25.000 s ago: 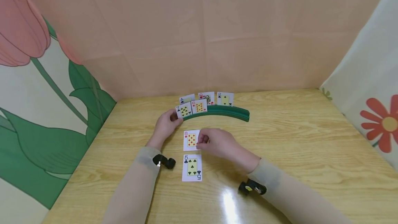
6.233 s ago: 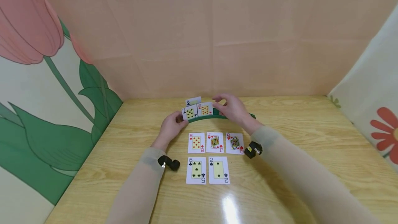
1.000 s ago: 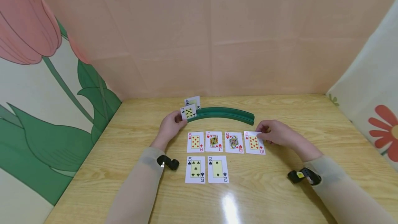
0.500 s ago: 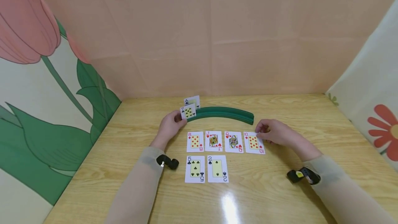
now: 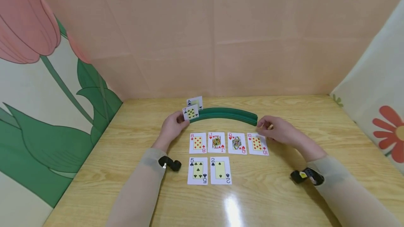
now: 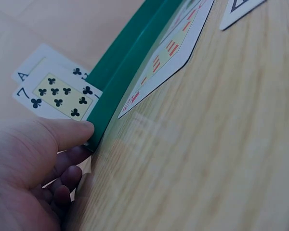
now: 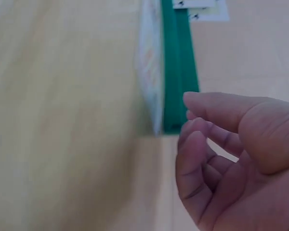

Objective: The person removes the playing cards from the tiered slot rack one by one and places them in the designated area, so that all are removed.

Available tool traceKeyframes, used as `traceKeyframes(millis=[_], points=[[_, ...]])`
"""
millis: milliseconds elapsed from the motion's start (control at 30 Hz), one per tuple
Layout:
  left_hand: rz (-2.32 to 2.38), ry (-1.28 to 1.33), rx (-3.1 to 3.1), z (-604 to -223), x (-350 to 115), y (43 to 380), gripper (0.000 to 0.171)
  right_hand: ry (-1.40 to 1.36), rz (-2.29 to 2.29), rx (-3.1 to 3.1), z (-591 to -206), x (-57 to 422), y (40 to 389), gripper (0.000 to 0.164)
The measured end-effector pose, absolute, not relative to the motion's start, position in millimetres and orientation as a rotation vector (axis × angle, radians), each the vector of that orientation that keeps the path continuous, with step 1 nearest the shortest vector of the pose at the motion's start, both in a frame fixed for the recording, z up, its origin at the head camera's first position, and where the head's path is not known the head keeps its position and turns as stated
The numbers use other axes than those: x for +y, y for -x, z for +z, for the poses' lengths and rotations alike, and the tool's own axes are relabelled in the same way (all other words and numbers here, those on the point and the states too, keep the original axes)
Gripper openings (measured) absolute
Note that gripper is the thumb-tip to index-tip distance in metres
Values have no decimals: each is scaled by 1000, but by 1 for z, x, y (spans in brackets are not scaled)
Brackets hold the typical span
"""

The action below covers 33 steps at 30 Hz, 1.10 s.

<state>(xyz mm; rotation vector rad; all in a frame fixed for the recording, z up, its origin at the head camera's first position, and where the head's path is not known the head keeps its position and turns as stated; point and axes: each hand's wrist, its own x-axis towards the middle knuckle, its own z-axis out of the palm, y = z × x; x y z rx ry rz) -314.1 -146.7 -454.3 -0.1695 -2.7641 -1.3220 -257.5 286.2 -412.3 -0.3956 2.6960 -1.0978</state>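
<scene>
My left hand (image 5: 172, 129) grips the left end of a curved green card holder (image 5: 227, 114), thumb in front and fingers behind. In that end stand the seven of clubs (image 5: 190, 113) and, behind it, the ace of clubs (image 5: 196, 101). My right hand (image 5: 279, 130) holds nothing; its fingers are loosely bent beside the holder's right end, just above the ten of diamonds (image 5: 257, 144). Left of that card lie the queen of hearts (image 5: 237, 144), jack of hearts (image 5: 216, 143) and eight of diamonds (image 5: 197, 143). Nearer me are the five of clubs (image 5: 197, 171) and two of spades (image 5: 220, 171).
The wooden table (image 5: 268, 202) ends at a pink cloth backdrop (image 5: 208, 38). Flower-printed panels stand on both sides, with a tulip (image 5: 25, 20) at left and a red flower (image 5: 394, 125) at right. A small black wrist camera (image 5: 170, 164) sits on each forearm.
Since the first frame, the jack, queen, two and ten have come to lie face up beside the eight and five. Just now my right hand has lifted off the ten. The left stays put.
</scene>
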Motion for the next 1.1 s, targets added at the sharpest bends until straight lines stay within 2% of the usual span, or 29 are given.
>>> traceKeyframes(millis=[300,600,1100], points=[[-1322,159,-2771,-453,-147,314,34,454,-1191,2771,-391,248,271,30],[-1315,162,-2771,-454,-147,314,34,485,-1266,2795,-375,211,287,30],[-1328,159,-2774,-458,-148,312,32,575,-1480,2675,-379,158,309,22]])
